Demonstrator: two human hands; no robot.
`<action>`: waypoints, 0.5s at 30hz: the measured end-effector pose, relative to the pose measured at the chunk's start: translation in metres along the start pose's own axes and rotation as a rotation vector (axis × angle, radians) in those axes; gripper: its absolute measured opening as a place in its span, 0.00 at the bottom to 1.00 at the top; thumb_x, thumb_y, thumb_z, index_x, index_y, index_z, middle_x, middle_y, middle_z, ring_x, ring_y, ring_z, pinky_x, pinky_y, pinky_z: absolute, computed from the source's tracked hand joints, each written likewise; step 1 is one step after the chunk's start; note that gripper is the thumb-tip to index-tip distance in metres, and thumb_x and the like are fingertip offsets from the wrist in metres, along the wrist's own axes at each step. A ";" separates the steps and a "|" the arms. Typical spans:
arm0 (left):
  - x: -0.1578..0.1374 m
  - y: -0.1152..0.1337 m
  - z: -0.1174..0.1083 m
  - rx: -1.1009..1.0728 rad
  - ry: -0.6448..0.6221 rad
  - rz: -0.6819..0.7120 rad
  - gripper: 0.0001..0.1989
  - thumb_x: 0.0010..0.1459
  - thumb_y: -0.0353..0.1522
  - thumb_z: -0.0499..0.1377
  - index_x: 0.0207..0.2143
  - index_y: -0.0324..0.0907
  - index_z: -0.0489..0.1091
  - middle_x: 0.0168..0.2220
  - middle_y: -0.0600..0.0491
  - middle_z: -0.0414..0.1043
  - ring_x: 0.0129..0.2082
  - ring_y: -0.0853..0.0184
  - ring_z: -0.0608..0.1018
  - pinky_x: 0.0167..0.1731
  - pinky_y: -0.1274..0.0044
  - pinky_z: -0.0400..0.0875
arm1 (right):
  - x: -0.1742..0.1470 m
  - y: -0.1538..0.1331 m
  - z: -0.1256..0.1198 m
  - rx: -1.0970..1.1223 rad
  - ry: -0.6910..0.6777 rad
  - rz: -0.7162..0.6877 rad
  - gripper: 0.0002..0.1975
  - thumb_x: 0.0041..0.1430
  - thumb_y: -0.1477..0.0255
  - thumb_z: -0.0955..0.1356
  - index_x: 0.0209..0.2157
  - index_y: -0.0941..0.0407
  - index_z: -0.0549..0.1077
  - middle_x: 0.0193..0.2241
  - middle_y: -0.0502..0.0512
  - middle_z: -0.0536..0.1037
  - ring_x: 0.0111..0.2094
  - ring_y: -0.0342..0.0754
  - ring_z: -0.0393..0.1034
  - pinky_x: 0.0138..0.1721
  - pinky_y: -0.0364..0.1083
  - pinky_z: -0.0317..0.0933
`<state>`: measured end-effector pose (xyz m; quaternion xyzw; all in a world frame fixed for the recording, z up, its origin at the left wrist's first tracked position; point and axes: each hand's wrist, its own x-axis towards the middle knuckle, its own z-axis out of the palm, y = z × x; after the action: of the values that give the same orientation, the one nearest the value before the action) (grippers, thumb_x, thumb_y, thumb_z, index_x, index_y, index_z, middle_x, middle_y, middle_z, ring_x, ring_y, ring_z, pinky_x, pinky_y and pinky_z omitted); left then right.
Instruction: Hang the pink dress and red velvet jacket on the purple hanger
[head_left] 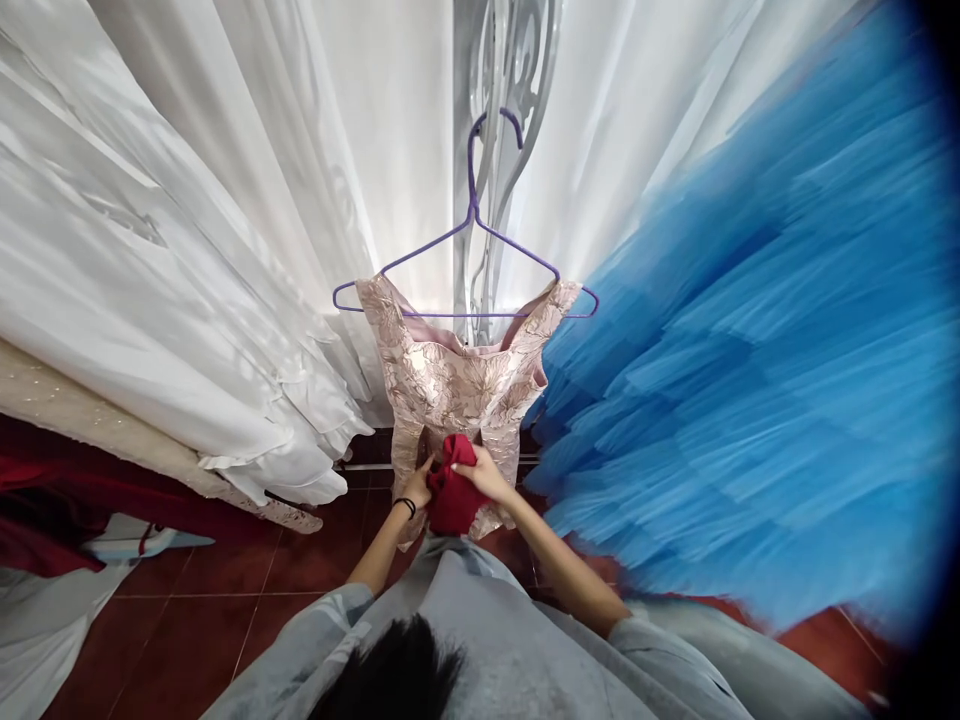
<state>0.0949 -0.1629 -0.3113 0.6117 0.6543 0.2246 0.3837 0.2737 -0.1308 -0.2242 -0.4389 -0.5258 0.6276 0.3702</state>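
Note:
A pale pink dress (457, 390) with a shiny floral pattern hangs in front of me from a purple hanger (519, 245). At its waist is a bunched red cloth (454, 500). My right hand (489, 476) is closed on the upper right of this cloth, thumb on top. On the cloth's left edge my left hand (415, 486), with a dark band at the wrist, is closed with its fingertips against the red fabric. The cloth and my forearms cover part of the dress's lower half.
White draped fabric (225, 200) fills the left and back. A light metal scrollwork post (491, 180) rises behind the hanger. Layered blue tulle (750, 380) spreads close on the right. Dark red fabric (45, 490) lies at lower left, above a red tiled floor (202, 640).

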 end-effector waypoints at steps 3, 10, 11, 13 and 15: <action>0.009 0.014 -0.021 0.039 -0.001 -0.008 0.16 0.48 0.24 0.61 0.42 0.35 0.77 0.40 0.45 0.78 0.44 0.56 0.79 0.50 0.65 0.72 | -0.004 -0.044 -0.029 -0.048 0.061 -0.123 0.15 0.38 0.63 0.73 0.24 0.57 0.68 0.22 0.47 0.66 0.26 0.42 0.57 0.30 0.43 0.58; -0.024 0.076 -0.082 -0.207 -0.507 0.252 0.27 0.45 0.38 0.70 0.49 0.39 0.75 0.51 0.46 0.77 0.50 0.58 0.76 0.53 0.69 0.69 | -0.048 -0.133 -0.104 -0.198 0.330 -0.451 0.15 0.44 0.62 0.74 0.25 0.57 0.70 0.24 0.50 0.73 0.27 0.46 0.66 0.33 0.47 0.65; -0.029 0.083 -0.084 -0.232 -0.632 0.252 0.27 0.46 0.39 0.70 0.49 0.39 0.75 0.48 0.47 0.78 0.47 0.59 0.77 0.49 0.70 0.71 | -0.054 -0.142 -0.110 -0.210 0.352 -0.484 0.14 0.44 0.62 0.74 0.26 0.57 0.71 0.25 0.51 0.74 0.29 0.48 0.69 0.35 0.48 0.66; -0.034 0.091 -0.080 -0.151 -0.631 0.236 0.21 0.40 0.38 0.71 0.38 0.39 0.78 0.37 0.52 0.80 0.36 0.63 0.78 0.40 0.74 0.71 | -0.063 -0.156 -0.117 -0.259 0.349 -0.531 0.13 0.46 0.62 0.74 0.28 0.57 0.73 0.29 0.53 0.77 0.33 0.50 0.71 0.39 0.49 0.68; -0.035 0.089 -0.071 -0.038 -0.397 0.227 0.11 0.36 0.33 0.71 0.22 0.39 0.73 0.22 0.57 0.73 0.26 0.68 0.72 0.32 0.77 0.67 | -0.068 -0.164 -0.122 -0.378 0.328 -0.559 0.12 0.49 0.63 0.73 0.29 0.57 0.75 0.30 0.53 0.77 0.33 0.51 0.72 0.38 0.49 0.68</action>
<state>0.0941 -0.1710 -0.1930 0.7061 0.4887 0.1540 0.4888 0.4118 -0.1245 -0.0595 -0.4338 -0.6656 0.3153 0.5190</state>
